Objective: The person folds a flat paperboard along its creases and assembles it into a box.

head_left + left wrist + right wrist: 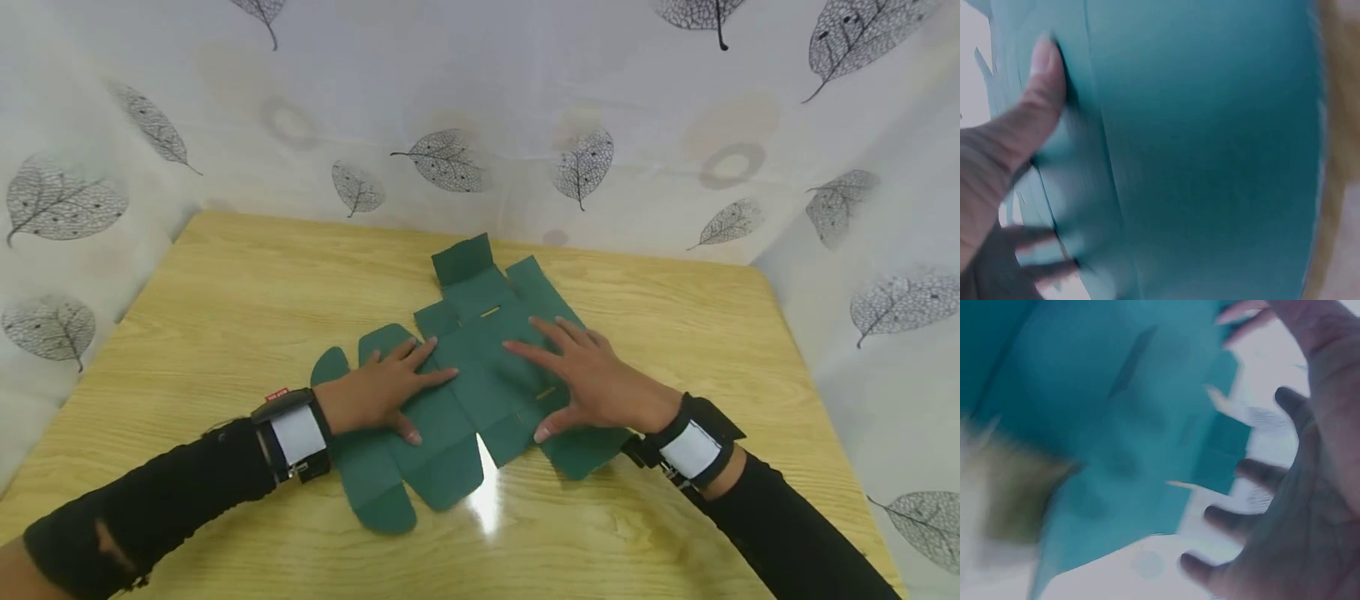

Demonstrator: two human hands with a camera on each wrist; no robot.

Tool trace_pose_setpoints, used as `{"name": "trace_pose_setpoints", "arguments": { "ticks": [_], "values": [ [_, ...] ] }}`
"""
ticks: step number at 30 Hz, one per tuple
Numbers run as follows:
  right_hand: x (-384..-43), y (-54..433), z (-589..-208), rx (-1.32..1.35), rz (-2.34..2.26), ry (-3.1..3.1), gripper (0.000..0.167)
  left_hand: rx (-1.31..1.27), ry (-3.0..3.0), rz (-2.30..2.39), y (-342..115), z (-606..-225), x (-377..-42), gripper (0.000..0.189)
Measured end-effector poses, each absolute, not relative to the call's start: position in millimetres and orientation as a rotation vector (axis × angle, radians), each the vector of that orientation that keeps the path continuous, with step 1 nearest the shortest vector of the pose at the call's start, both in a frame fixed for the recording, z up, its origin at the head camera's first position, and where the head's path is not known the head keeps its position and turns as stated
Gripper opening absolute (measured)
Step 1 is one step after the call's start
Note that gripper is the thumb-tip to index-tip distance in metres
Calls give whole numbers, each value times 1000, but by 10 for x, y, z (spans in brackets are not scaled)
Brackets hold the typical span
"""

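Observation:
A dark green die-cut cardboard sheet (480, 367), creased into panels with rounded flaps and small slots, lies spread over the middle of the table. My left hand (382, 387) is on its left panels with the fingers spread; in the left wrist view the thumb (1047, 69) lies along a crease. Over the right part of the cardboard, my right hand (592, 379) has its fingers spread and slightly bent. In the right wrist view those fingers (1260, 472) appear apart from the sheet. One flap (463, 260) at the far end stands partly raised.
The wooden table (285, 275) reaches back to a pale curtain (495, 92) printed with leaves, which also hangs along both sides. Each wrist wears a black band with a white patch. Light glares on the table just in front of the cardboard.

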State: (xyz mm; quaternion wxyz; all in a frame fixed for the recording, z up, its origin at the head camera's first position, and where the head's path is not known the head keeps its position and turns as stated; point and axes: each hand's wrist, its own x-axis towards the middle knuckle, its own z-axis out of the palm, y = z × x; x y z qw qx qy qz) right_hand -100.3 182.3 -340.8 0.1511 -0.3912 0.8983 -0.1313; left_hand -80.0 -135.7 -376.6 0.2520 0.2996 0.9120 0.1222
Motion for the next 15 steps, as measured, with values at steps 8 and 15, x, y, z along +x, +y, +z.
{"name": "trace_pose_setpoints", "arguments": {
  "ticks": [8,15],
  "values": [
    [-779,1561,-3449,-792,-291,2578,116,675,2631,330,-965,-3817,-445,94],
    [-699,1466,-3690,-701,-324,2567,122,537,2767,202,-669,-3828,-249,92]
  ]
}}
